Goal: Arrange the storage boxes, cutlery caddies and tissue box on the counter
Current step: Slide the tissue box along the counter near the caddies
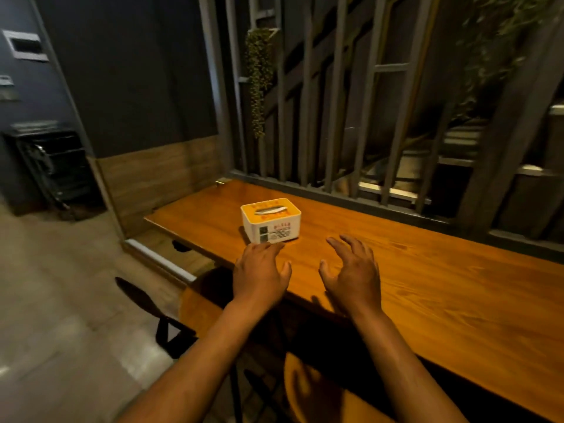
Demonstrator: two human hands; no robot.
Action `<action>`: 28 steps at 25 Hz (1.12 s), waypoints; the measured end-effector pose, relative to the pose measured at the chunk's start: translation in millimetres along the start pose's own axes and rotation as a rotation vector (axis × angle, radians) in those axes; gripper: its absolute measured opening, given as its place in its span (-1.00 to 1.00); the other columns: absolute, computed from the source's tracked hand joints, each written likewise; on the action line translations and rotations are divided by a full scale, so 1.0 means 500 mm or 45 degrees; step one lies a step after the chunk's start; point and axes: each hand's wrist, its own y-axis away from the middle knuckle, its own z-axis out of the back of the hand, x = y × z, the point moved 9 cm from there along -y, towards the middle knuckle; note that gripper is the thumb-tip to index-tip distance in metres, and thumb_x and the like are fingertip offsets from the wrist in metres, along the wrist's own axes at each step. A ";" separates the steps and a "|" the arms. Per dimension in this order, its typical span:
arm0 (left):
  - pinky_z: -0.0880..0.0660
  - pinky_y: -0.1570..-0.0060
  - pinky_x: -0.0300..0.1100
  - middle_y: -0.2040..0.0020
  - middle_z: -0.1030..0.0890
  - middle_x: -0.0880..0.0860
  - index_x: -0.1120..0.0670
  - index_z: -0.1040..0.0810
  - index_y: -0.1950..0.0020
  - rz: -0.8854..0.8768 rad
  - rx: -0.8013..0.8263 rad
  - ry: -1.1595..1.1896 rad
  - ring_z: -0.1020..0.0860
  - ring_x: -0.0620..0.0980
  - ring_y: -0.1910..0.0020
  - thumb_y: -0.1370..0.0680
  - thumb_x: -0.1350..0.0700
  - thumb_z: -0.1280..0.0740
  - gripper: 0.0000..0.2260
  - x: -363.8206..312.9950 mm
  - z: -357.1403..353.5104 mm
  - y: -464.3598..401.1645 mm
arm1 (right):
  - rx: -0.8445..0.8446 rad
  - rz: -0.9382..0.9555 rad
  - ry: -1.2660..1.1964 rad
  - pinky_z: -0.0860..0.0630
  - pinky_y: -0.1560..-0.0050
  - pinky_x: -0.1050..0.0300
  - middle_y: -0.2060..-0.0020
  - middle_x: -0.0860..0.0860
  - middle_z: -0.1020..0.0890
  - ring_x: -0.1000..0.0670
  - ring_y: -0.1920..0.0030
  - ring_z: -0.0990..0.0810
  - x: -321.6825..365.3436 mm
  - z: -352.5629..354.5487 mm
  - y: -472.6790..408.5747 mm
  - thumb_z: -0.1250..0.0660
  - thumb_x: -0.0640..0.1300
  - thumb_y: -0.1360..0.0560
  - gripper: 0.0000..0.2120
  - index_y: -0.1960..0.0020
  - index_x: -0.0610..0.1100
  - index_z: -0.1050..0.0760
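A white tissue box (271,220) with an orange top and a printed label stands upright on the wooden counter (427,276), towards its left end. A tissue shows in the slot on top. My left hand (259,271) hovers just in front of the box, fingers spread, with its fingertips close to the box's lower front edge. My right hand (354,273) is held over the counter to the right of the box, fingers apart, holding nothing. No storage boxes or cutlery caddies are in view.
A grey slatted metal screen (335,117) with hanging plants runs along the counter's far edge. Wooden stools (207,303) stand below the counter's near edge. A dark trolley (48,166) sits at the far left against the wall, beyond a pale floor.
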 end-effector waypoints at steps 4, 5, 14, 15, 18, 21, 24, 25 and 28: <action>-0.44 -0.25 0.01 -0.32 -0.52 -0.02 -0.08 -0.43 -0.39 0.152 0.043 0.039 -0.44 0.03 -0.32 -0.52 -0.09 -0.34 -0.56 0.081 -0.025 -0.071 | 0.090 0.000 0.003 -0.36 -0.33 -0.07 -0.38 0.02 -0.43 -0.07 -0.39 -0.34 -0.009 -0.098 -0.078 -0.39 0.00 -0.44 -0.52 -0.36 0.11 -0.45; -0.46 -0.23 0.02 -0.33 -0.52 -0.01 -0.08 -0.42 -0.40 0.182 0.060 0.048 -0.44 0.03 -0.31 -0.52 -0.09 -0.33 -0.56 0.092 -0.033 -0.092 | 0.117 -0.012 0.006 -0.36 -0.33 -0.06 -0.39 0.02 -0.42 -0.06 -0.39 -0.33 -0.018 -0.120 -0.098 -0.39 0.00 -0.45 -0.52 -0.36 0.11 -0.44; -0.53 0.08 -0.11 -0.26 -0.58 0.01 -0.10 -0.37 -0.38 0.649 0.211 0.425 -0.58 0.06 -0.16 -0.60 -0.04 -0.24 -0.66 0.218 -0.165 -0.288 | 0.425 -0.175 -0.032 -0.36 -0.35 -0.09 -0.51 -0.03 -0.24 -0.11 -0.49 -0.22 -0.058 -0.333 -0.289 -0.38 -0.04 -0.49 -0.41 -0.46 0.14 -0.26; -0.53 0.06 -0.08 -0.26 -0.57 0.03 -0.09 -0.35 -0.39 0.697 0.227 0.451 -0.58 0.08 -0.17 -0.60 -0.03 -0.24 -0.65 0.235 -0.185 -0.301 | 0.457 -0.199 -0.031 -0.36 -0.36 -0.11 -0.53 -0.04 -0.20 -0.13 -0.50 -0.20 -0.057 -0.357 -0.301 -0.38 -0.04 -0.49 -0.38 -0.48 0.15 -0.23; -0.53 0.13 -0.11 -0.29 -0.55 0.07 -0.06 -0.24 -0.48 0.733 0.290 0.527 -0.58 0.12 -0.17 -0.62 -0.02 -0.22 -0.57 0.257 -0.239 -0.317 | 0.549 -0.249 -0.002 -0.39 -0.33 -0.12 -0.56 -0.04 -0.10 -0.16 -0.52 -0.17 -0.056 -0.412 -0.324 -0.39 -0.08 -0.48 -0.30 -0.51 0.17 -0.13; -0.56 0.06 -0.05 -0.35 -0.48 0.09 -0.08 -0.12 -0.53 0.697 0.278 0.607 -0.53 0.17 -0.24 -0.63 -0.01 -0.19 -0.52 0.251 -0.257 -0.317 | 0.523 -0.254 0.037 -0.46 -0.29 -0.07 -0.56 0.00 -0.08 -0.13 -0.49 -0.23 -0.058 -0.419 -0.320 -0.41 -0.06 -0.47 -0.32 -0.50 0.14 -0.19; -0.58 -0.05 0.05 -0.37 -0.47 0.07 -0.09 -0.11 -0.54 0.618 0.301 0.623 -0.52 0.17 -0.25 -0.64 0.00 -0.17 -0.52 0.227 -0.267 -0.306 | 0.399 -0.286 0.060 -0.51 -0.21 -0.03 -0.54 0.01 -0.13 -0.11 -0.45 -0.31 -0.085 -0.380 -0.282 -0.44 -0.05 -0.44 -0.35 -0.46 0.12 -0.27; -0.58 -0.07 0.08 -0.37 -0.48 0.07 -0.10 -0.13 -0.53 0.571 0.334 0.636 -0.52 0.17 -0.25 -0.64 0.00 -0.18 -0.52 0.205 -0.275 -0.297 | 0.345 -0.307 0.070 -0.54 -0.18 -0.01 -0.52 0.01 -0.15 -0.11 -0.43 -0.34 -0.103 -0.358 -0.264 -0.45 -0.05 -0.43 -0.37 -0.44 0.12 -0.29; -0.57 -0.10 0.13 -0.36 -0.49 0.04 -0.14 -0.18 -0.51 0.430 0.429 0.707 -0.52 0.15 -0.24 -0.63 0.01 -0.19 -0.55 0.114 -0.295 -0.261 | 0.171 -0.375 0.098 -0.56 -0.09 0.07 -0.47 0.02 -0.21 -0.10 -0.35 -0.42 -0.167 -0.261 -0.211 -0.45 -0.02 -0.43 -0.43 -0.39 0.12 -0.36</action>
